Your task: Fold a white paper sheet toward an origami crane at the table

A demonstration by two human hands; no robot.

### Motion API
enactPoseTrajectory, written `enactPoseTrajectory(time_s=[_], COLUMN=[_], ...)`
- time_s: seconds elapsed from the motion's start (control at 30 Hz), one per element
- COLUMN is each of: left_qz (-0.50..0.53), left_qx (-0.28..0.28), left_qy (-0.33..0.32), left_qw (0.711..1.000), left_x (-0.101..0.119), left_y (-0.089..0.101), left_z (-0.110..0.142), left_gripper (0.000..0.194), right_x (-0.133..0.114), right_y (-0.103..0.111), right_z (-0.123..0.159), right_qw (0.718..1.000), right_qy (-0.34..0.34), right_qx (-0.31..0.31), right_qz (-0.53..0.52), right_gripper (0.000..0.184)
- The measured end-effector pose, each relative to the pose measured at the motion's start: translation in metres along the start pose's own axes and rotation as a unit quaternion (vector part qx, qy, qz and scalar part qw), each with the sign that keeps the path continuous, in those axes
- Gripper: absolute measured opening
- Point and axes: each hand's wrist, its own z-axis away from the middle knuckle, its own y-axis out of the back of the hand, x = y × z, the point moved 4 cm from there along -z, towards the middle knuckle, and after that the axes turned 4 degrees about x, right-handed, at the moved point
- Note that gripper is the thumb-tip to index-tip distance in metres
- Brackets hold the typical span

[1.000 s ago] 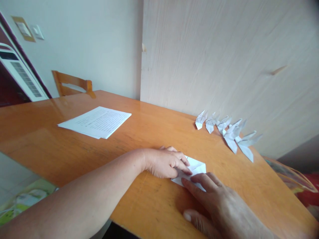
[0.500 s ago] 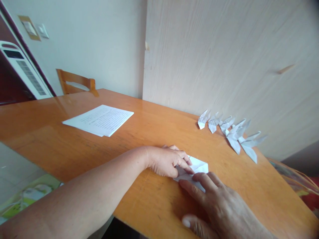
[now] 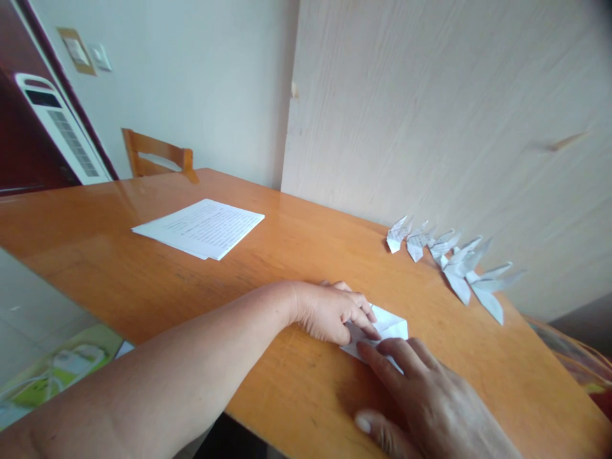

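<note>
A small piece of folded white paper (image 3: 393, 324) lies on the wooden table, partly hidden under both hands. My left hand (image 3: 329, 312) comes across from the left and holds the paper down, its fingers bent and close together on top. My right hand (image 3: 425, 389) rests at the paper's near edge, fingertips touching it. The right thumb is spread away over the bare tabletop, so that hand is open. Farther right, several folded paper birds (image 3: 454, 274) stand in a slanting row by the wall panel.
Sheets of printed paper (image 3: 201, 229) lie stacked on the table (image 3: 287, 236) at the left. A wooden chair (image 3: 160, 153) stands beyond the far edge, near a white upright appliance (image 3: 64, 127). The pale wood panel (image 3: 406, 108) borders the table's back right side.
The view has shifted a little, so the whole scene sits farther right. Both hands keep nearly the same place on the paper; the right fingers have shifted slightly along its near edge.
</note>
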Motion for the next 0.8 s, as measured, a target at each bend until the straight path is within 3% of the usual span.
enactPoseTrajectory(time_s=[0.33, 0.8], left_qz=[0.005, 0.011], left_qx=[0.011, 0.016], left_qy=[-0.007, -0.012], left_qw=[1.0, 1.0], left_x=[-0.0013, -0.0024], left_y=[-0.0016, -0.0023], left_z=[-0.0013, -0.0026], left_gripper=[0.056, 0.054], right_x=[-0.0055, -0.0095], right_y=[-0.0061, -0.0042], right_z=[-0.0016, -0.0057], right_qw=[1.0, 1.0], right_qy=[0.021, 0.026], right_qx=[0.005, -0.017], right_qz=[0.006, -0.006], right_gripper=[0.05, 0.055])
